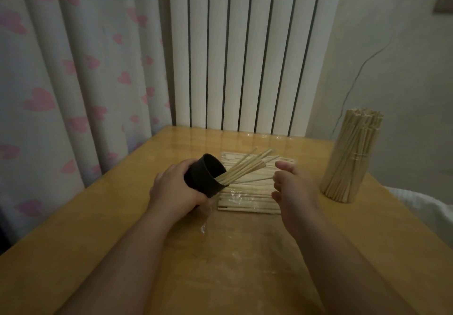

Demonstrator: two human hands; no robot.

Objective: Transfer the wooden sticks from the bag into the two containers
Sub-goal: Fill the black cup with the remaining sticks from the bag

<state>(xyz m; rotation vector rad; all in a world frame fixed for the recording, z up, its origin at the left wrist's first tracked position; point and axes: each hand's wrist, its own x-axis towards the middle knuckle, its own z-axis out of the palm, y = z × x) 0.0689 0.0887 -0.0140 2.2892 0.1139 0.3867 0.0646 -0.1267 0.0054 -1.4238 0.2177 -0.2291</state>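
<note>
Left hand [176, 188] grips tilted black cup [204, 176]; clear bag [247, 198] barely discernible.

Head view only: one wide-angle camera.
I have a single view, worn at head height, looking forward and down at close range onto the table [98, 228]; it faces the radiator [245, 57] and curtain [73, 69] beyond the far edge.

No writing to read.
The dark container [204, 177], the clear bag of sticks [250, 198] and the heart-patterned curtain [73, 69] carry no letters, numbers or brand marks.
</note>
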